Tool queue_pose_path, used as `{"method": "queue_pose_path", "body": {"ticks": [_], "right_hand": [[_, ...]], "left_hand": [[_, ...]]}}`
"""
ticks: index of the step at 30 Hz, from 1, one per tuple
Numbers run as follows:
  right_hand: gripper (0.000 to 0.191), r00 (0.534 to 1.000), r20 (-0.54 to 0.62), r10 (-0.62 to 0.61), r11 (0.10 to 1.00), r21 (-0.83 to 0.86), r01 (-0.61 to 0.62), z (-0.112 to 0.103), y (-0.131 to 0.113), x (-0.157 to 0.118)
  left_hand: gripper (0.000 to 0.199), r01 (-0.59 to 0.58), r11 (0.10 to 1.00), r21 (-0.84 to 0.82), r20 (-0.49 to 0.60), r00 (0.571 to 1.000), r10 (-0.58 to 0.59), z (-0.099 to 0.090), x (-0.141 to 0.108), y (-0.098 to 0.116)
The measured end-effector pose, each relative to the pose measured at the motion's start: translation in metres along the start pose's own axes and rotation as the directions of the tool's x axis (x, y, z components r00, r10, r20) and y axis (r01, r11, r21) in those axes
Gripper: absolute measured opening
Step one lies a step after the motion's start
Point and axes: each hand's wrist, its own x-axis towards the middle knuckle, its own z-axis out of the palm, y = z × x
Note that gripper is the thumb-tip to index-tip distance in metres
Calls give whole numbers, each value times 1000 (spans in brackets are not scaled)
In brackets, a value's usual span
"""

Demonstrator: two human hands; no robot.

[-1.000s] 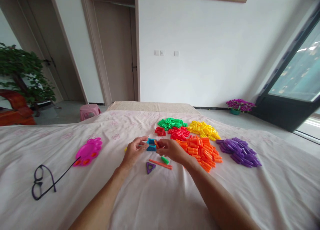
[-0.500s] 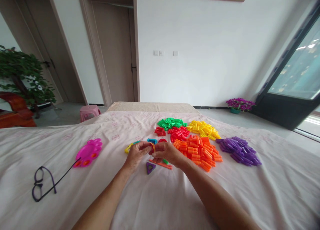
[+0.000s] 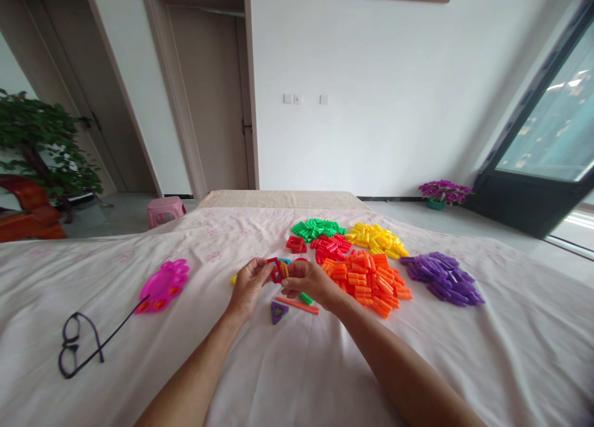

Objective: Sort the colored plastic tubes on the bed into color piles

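My left hand (image 3: 247, 289) pinches a small red plastic frame (image 3: 274, 270) by its left side. Close beside it, my right hand (image 3: 312, 284) grips a yellow-orange piece (image 3: 284, 270); whether it touches the red frame I cannot tell. Just below the hands lie a purple triangle frame (image 3: 279, 313), orange sticks (image 3: 301, 306) and a green piece (image 3: 306, 298). Partly hidden behind my fingers are a blue frame (image 3: 286, 261) and a yellow piece (image 3: 234, 279). Red square frames (image 3: 296, 244) rest beyond the hands.
Piles of orange (image 3: 371, 281), purple (image 3: 443, 278), yellow (image 3: 378, 239), green (image 3: 319, 229) and red (image 3: 332, 247) plastic pieces lie right of centre. On the left are a pink palette tray (image 3: 158, 283) with orange bits and black glasses (image 3: 74, 346), one temple touching the tray.
The red frame now shows plainly between my hands, where fingers covered most of it before. My left fingers have drawn slightly left, away from the right ones.
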Motion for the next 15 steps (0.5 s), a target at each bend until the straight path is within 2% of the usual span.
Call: {"method": "queue_pose_path", "body": {"ticks": [3, 5, 6, 8, 10, 13, 15], "right_hand": [[40, 992, -93, -81, 991, -111, 71, -8, 0, 2], [36, 962, -189, -195, 945, -300, 132, -14, -3, 2], [33, 940, -209, -270, 894, -418, 164, -17, -5, 1], [29, 905, -145, -401, 750, -619, 233, -20, -8, -2], [28, 879, -23, -476, 615, -723, 314, -21, -9, -4], [30, 867, 101, -487, 490, -791, 367, -19, -7, -6], [31, 880, 136, -454, 448, -819, 358, -17, -5, -7]], "left_hand": [[49, 59, 995, -76, -20, 998, -60, -9, 5, 0], [51, 131, 990, -41, 24, 991, -131, -14, 6, 1], [51, 164, 986, -10, 54, 985, -163, -15, 6, 2], [49, 198, 979, 49, 113, 973, -202, -15, 5, 3], [47, 210, 974, 83, 159, 962, -221, -13, 3, 3], [47, 244, 965, 100, 224, 939, -261, -10, 1, 2], [47, 293, 950, 104, 272, 911, -311, -12, 1, 2]]}}
